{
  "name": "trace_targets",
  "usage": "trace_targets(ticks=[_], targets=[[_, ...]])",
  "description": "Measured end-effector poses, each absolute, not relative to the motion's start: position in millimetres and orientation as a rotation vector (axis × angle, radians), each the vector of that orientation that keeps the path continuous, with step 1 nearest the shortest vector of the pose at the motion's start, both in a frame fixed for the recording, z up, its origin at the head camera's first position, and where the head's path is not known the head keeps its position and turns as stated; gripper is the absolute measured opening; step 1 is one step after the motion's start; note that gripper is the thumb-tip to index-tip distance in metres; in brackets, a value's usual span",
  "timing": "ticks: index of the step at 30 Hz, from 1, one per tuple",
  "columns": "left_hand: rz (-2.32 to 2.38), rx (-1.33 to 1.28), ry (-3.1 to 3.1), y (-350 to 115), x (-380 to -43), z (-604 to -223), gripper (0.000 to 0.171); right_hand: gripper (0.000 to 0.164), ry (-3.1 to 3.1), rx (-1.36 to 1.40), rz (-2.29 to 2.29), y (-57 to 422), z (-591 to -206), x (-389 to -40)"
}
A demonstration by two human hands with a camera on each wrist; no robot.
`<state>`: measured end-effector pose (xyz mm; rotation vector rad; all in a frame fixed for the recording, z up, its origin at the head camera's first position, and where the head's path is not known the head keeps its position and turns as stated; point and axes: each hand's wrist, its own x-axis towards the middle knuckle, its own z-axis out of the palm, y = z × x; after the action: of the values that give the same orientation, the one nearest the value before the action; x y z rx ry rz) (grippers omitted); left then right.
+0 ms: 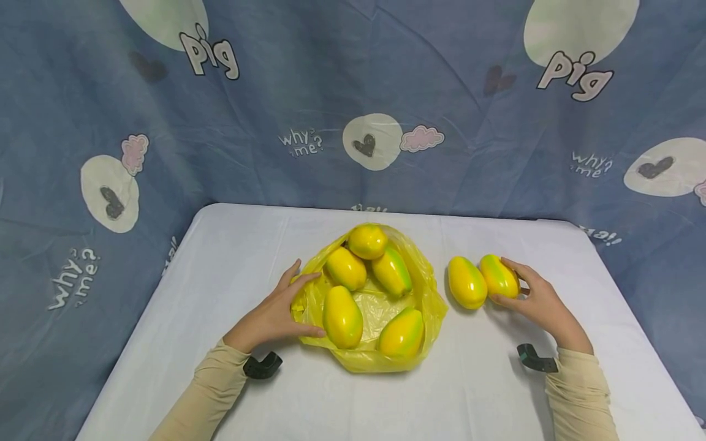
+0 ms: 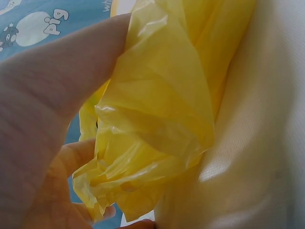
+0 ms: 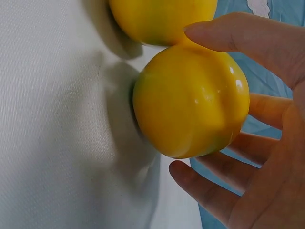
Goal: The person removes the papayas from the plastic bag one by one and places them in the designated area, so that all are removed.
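A yellow plastic bag (image 1: 366,361) lies spread with its mouth up, and several yellow-green mangoes (image 1: 343,317) sit inside it. My left hand (image 1: 276,312) is at the bag's left rim, thumb and fingers spread and touching the plastic. In the left wrist view, crumpled bag film (image 2: 152,105) hides part of that hand. To the right of the bag, two more mangoes lie side by side on the cloth. My right hand (image 1: 537,300) holds the right-hand mango (image 1: 498,277) between thumb and fingers. The other mango (image 1: 466,282) touches it on the left.
A white cloth (image 1: 231,245) covers the table. Behind it hangs a blue printed curtain (image 1: 309,73). Each wrist bears a black strap mount, on the left (image 1: 263,365) and on the right (image 1: 536,359).
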<state>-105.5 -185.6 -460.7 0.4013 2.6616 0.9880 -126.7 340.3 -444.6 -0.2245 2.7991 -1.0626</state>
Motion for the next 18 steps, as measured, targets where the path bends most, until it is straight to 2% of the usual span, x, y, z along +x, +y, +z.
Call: trace_targets(ticks=[18], targets=[[0.987, 0.412, 2.663, -186.1, -105.7, -462.0, 0.112, 0.09, 2.847, -0.216, -1.053, 343.8, -442.0, -124.3]])
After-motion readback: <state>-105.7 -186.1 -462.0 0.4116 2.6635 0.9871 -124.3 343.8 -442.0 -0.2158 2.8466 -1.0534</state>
